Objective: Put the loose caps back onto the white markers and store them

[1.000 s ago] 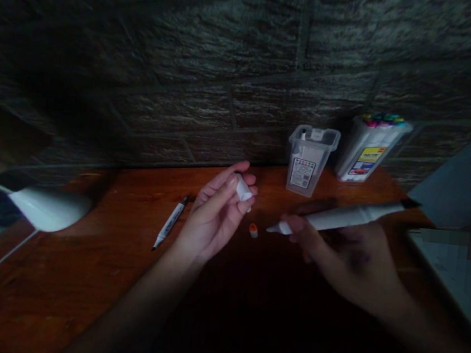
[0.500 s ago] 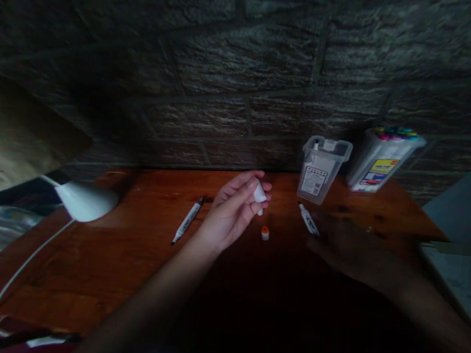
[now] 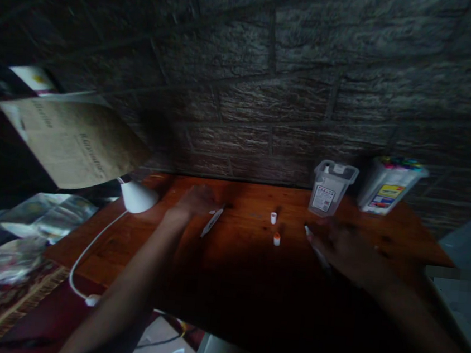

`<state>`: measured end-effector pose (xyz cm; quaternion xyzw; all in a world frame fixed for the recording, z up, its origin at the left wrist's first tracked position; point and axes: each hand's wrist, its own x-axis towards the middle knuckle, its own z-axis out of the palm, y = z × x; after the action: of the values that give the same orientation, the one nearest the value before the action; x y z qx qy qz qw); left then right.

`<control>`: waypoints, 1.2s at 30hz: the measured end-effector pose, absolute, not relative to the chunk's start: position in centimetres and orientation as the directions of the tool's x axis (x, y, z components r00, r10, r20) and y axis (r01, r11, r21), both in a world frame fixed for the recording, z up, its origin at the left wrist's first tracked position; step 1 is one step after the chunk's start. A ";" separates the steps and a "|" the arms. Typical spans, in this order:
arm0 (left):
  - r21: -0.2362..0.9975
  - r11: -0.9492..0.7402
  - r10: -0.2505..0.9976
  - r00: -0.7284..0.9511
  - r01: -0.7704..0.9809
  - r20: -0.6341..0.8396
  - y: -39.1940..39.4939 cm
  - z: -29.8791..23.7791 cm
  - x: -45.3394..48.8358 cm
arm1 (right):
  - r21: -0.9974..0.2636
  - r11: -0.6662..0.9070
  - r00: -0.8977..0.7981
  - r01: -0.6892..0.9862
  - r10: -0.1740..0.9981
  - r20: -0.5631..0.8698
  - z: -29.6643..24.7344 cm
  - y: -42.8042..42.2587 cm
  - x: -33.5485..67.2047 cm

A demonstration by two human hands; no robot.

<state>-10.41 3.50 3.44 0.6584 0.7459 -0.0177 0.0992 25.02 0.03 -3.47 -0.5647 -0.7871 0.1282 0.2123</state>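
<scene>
My left hand [image 3: 199,199] is low over the table, closed and blurred, with a small white marker cap [image 3: 212,212] showing at the fingertips. Just beside it lies a white double-ended marker [image 3: 212,222], slanting on the wood. My right hand [image 3: 340,241], dark and smeared by motion, has its fingers around another white marker [image 3: 319,254], whose dark tip points toward the wall. Between my hands a white cap [image 3: 273,218] stands on the table. Nearer to me is a white cap with an orange top [image 3: 276,239].
A clear plastic box [image 3: 331,191] with a white marker inside stands by the wall, beside a box full of coloured markers [image 3: 391,187]. At left are a lamp with a white base [image 3: 138,197], its paper shade [image 3: 79,143] and its cord [image 3: 84,256]. The wooden table [image 3: 127,249] meets a brick wall.
My left hand has moved left and down to the marker there, uncovering the standing white cap. My right hand has closed on the right marker. The view has shifted.
</scene>
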 end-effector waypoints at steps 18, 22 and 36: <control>0.781 -0.098 0.809 0.507 0.617 -0.299 1.0 7.8 -3.5 | -0.965 0.245 -0.422 0.095 0.888 0.184 -0.1 -2.2 22.2; 0.872 -0.144 0.721 0.654 0.467 -0.231 0.8 7.5 0.5 | -0.985 0.027 -0.446 -0.172 0.889 0.103 -0.2 -2.4 21.4; 0.994 0.046 0.971 0.236 -0.094 -0.023 1.9 0.4 -0.2 | -0.900 -0.060 -0.182 -0.431 0.983 0.022 -0.8 -0.3 22.7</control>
<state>-0.16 1.86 0.40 0.5215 0.4205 0.4528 0.5883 22.67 -0.34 -0.76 -0.3329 -0.4147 0.6474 0.5460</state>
